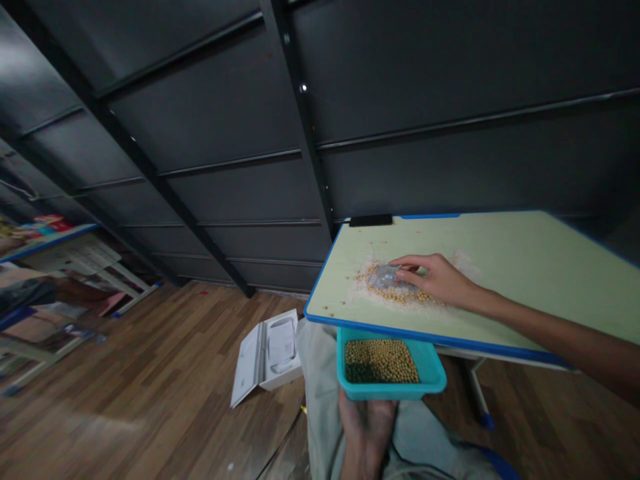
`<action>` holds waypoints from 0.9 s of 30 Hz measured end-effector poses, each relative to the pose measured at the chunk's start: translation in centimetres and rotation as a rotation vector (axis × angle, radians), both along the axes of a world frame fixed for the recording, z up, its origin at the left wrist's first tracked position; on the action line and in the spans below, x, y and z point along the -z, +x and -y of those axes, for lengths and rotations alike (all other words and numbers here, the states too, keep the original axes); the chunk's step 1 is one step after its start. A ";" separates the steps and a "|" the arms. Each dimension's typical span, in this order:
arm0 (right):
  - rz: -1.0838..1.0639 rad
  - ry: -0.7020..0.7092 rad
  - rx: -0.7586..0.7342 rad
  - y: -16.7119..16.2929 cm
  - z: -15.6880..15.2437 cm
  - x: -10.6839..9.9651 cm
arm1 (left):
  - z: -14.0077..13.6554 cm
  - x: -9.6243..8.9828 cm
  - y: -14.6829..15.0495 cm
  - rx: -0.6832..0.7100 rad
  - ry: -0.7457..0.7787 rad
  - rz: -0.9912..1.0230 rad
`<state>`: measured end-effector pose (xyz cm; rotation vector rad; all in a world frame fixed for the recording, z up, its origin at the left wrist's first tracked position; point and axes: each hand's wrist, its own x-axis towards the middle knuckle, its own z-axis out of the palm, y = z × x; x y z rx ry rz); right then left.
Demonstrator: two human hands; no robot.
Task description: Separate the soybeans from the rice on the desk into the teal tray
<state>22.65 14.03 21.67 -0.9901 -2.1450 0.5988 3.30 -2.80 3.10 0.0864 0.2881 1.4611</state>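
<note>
My left hand (pixel 369 420) supports a turquoise plastic tray (pixel 430 387) from below, just under the table's front edge. Round yellow beans, which look like soybeans (pixel 385 360), fill much of the tray, with a dark green patch at the left. Over the tabletop, my right hand (pixel 433 277) is closed, with thumb and fingers on a crumpled-looking clear plastic piece (pixel 385 275); its exact kind is unclear. Around and beneath that plastic lie scattered soybeans (pixel 400 295) and white grains like rice (pixel 363 288).
The pale green table (pixel 525 267) has a blue rim and a black strip (pixel 371 221) at its back edge. An open white box (pixel 280 350) lies on the wooden floor, near a dark cable (pixel 283 443). At far left, a person's leg (pixel 75 291) shows beneath another table (pixel 55 243).
</note>
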 end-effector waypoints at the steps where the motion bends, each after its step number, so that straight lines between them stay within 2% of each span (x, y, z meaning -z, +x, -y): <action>1: 0.004 -0.002 -0.006 -0.1 0.1 0.0 | 0.0 0.0 0.0 -0.003 -0.005 0.001; 8: 0.024 -0.003 -0.036 -0.4 0.7 -0.1 | 0.0 -0.1 0.0 0.004 -0.019 0.014; 15: 0.066 0.248 -0.022 -0.3 1.3 -0.3 | 0.0 -0.5 0.1 0.020 -0.030 0.032; 18: 0.079 0.311 -0.046 -0.4 1.6 -0.3 | 0.0 -1.0 0.1 0.023 -0.042 0.050; 23: 0.097 0.333 -0.077 -0.7 1.9 -0.2 | 0.1 -1.9 0.1 0.020 -0.096 0.061; 27: 0.104 0.327 -0.098 -0.8 2.1 -0.1 | 0.1 -1.8 0.1 0.024 -0.083 0.052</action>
